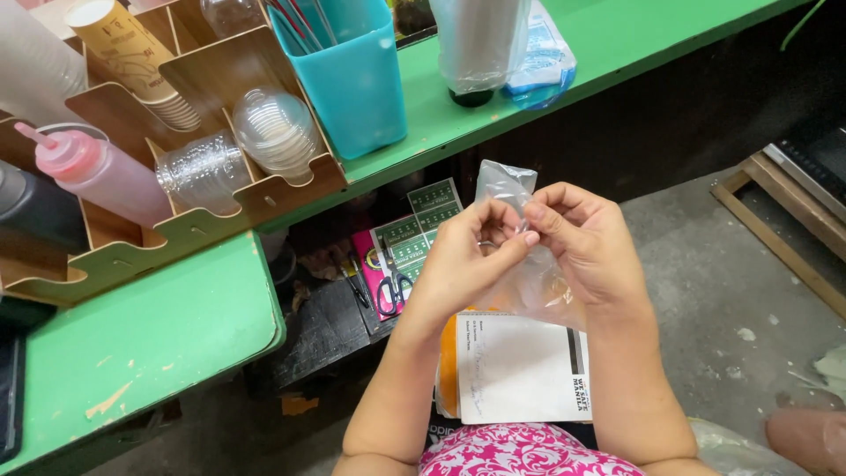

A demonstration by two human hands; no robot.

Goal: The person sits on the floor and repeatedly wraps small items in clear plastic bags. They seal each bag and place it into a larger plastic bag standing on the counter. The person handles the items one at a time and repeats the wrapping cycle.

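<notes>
- Clear plastic bag (509,189) is being pinched w/ both hands together, below the green counter (458,123) front edge.
- Left hand (463,260) & right hand (586,242) are gripping its top, fingertips touching.
- White paper (520,366) is resting on lap underneath.

This looks like a small drink stall or snack shop. On the green tabletop (150,344) stands a wooden organizer (203,220) with stacked paper cups (141,62), clear dome lids (273,128) and plastic cups (203,172). Beside it are a pink squeeze bottle (97,172) and a teal bin (348,75) of straws. The floor is bare concrete (705,273).
</notes>
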